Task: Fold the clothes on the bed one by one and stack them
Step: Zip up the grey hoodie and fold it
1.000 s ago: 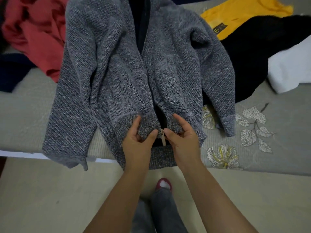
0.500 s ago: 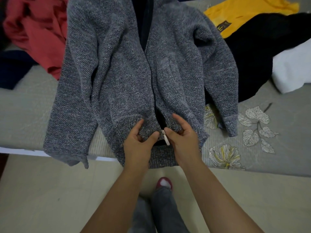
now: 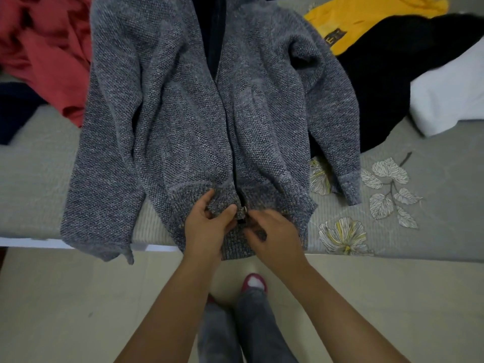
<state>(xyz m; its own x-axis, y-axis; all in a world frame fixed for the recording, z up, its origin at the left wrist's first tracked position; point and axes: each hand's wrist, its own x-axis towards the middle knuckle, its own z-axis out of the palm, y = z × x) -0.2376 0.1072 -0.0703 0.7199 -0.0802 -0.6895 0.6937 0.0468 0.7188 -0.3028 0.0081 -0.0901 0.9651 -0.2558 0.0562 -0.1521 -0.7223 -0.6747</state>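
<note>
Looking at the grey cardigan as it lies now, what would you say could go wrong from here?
The left hand and right hand work the zipper pull at the hem; knit could snag in it. The grey cardigan has a sleeve and its hem overhanging the bed edge, so it may slide off.

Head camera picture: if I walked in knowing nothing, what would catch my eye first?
A big grey knitted cardigan lies spread front-up across the middle of the bed, its hem at the near edge. There the left hand pinches the hem while the right hand works at the zip pull. Around it lie a red garment at far left and yellow, black and white clothes at far right.
</note>
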